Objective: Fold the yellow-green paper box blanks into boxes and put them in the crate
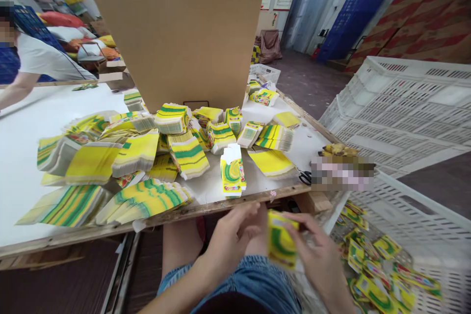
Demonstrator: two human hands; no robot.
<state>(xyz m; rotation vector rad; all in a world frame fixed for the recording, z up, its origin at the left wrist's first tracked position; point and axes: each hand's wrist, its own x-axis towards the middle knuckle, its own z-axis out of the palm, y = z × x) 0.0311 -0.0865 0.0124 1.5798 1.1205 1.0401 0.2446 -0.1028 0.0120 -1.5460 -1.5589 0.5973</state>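
Above my lap, my right hand (319,250) grips a small yellow-and-green carton (281,241) by its upper right side. The carton is slightly blurred. Just left of it, my left hand (235,228) holds nothing; its fingers are apart and curve toward the carton without touching it. On the table edge ahead of my hands lies a short stack of matching cartons (231,174) with white flaps at the far end. Behind it and to its left, many bundles of flattened yellow cartons (187,154) are heaped across the white table (18,157).
A tall brown cardboard sheet (176,29) stands behind the heap. Black scissors (304,177) and bananas (338,151) lie at the table's right corner. Low on my right, a white crate (415,201) holds several cartons; another white crate (401,108) stands beyond. A person (44,59) leans at far left.
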